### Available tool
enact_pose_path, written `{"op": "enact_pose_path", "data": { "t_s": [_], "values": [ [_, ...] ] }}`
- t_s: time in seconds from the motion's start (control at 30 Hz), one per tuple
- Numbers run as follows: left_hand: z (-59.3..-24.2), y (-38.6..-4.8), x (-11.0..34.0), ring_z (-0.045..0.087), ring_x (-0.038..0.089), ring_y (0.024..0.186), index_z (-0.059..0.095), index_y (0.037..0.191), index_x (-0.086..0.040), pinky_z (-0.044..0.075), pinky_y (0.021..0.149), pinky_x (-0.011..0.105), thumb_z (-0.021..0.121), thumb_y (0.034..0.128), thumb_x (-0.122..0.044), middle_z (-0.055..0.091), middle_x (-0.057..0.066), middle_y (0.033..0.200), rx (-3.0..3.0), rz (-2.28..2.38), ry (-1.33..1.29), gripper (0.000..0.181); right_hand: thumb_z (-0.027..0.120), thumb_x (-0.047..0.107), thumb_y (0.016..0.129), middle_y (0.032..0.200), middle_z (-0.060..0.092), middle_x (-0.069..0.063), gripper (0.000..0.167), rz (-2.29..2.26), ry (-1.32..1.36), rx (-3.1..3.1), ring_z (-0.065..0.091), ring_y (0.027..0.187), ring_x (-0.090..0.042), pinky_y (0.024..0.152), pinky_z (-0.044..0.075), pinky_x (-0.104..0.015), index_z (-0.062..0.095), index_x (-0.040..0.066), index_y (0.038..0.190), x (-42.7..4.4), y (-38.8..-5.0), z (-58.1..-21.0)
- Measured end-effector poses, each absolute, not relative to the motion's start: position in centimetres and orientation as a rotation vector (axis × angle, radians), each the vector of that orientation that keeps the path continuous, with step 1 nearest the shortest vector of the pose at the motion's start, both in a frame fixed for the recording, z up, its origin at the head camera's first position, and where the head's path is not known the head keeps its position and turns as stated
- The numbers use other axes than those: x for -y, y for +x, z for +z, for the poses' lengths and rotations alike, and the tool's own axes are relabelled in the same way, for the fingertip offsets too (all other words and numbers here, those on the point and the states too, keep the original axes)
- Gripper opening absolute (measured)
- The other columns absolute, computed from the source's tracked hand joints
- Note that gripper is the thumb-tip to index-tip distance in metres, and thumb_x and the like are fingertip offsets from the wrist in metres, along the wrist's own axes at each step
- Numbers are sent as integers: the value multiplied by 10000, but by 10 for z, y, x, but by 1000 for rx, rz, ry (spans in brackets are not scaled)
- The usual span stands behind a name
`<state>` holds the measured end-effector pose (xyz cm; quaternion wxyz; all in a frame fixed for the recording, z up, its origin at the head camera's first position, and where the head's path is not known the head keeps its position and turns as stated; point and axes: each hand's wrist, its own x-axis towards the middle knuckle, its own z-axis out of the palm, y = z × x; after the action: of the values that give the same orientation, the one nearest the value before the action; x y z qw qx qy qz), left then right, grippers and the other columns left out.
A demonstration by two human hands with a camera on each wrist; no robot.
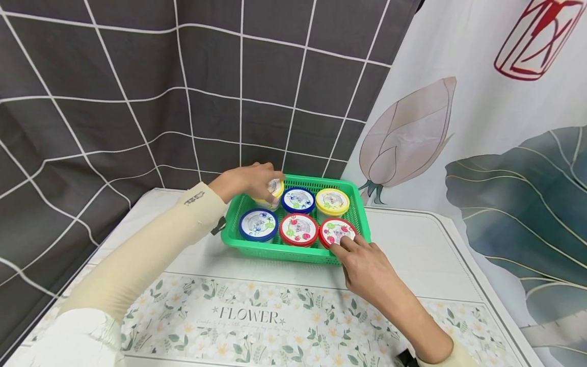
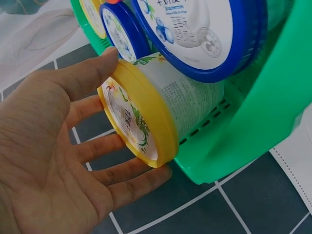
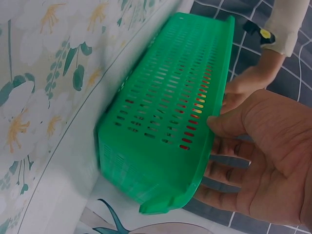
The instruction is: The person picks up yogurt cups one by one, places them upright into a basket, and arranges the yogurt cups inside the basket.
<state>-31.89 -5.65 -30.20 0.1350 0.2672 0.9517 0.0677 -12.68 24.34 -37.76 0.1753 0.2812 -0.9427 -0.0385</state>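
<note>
A green plastic basket (image 1: 293,252) holds several round lidded tubs with fruit-printed labels. At its back left corner, my left hand (image 1: 252,182) holds a yellow-lidded tub (image 2: 141,117), thumb on one side of the lid and fingers on the other; the tub leans in the left wrist view. My right hand (image 1: 369,267) grips the basket's front rim near the right corner, thumb outside and fingers over the inner side, beside a red-lidded tub (image 1: 337,229). Another red-lidded tub (image 1: 299,229) stands front middle, with a blue-lidded tub (image 1: 258,225) at front left.
Along the back row stand a second blue-lidded tub (image 1: 298,200) and another yellow-lidded tub (image 1: 332,202). The basket rests on a white table with a floral mat (image 1: 249,315). Behind it hangs a dark checked cloth (image 1: 206,102), with a printed pale curtain (image 1: 458,168) to the right.
</note>
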Motion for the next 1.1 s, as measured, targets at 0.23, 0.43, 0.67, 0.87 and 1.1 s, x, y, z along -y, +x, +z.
{"op": "enact_pose_path", "data": {
  "t_s": [0.23,0.43,0.67,0.87,1.1],
  "values": [
    [-305,-320,57,495,408,1497,458,1737,-223,485,1254,696,808,1030,-411,498,195,1676,-2749,193,754,811,827,5,914,1051,723,-72,312,-117,797,2676,673,1051,-307,757,675,-499,760,134,1190,-244,-127,-378],
    [-311,-322,60,482,410,1516,443,1746,-221,472,1262,706,794,1042,-426,492,194,1681,-2740,163,736,813,819,2,917,1057,724,-68,316,-110,798,2679,665,1047,-302,757,668,-495,756,136,1196,-243,-127,-378],
    [-315,-326,61,497,411,1496,448,1744,-212,482,1261,694,791,1047,-410,489,204,1656,-2713,149,759,802,820,-13,905,1045,721,-65,326,-119,807,2662,659,1025,-295,732,657,-475,755,138,1186,-244,-126,-377],
    [-318,-330,60,498,421,1509,450,1744,-218,477,1263,699,800,1037,-418,479,205,1660,-2696,137,738,814,810,-18,906,1033,708,-52,322,-128,816,2643,634,982,-273,706,630,-442,751,141,1179,-244,-126,-377],
    [-319,-328,58,440,468,1614,434,1751,-220,431,1287,728,787,1037,-438,433,209,1738,-2679,99,720,827,810,-17,909,1031,711,-54,322,-123,814,2651,630,976,-270,707,631,-436,755,140,1184,-244,-127,-377]
  ]
}}
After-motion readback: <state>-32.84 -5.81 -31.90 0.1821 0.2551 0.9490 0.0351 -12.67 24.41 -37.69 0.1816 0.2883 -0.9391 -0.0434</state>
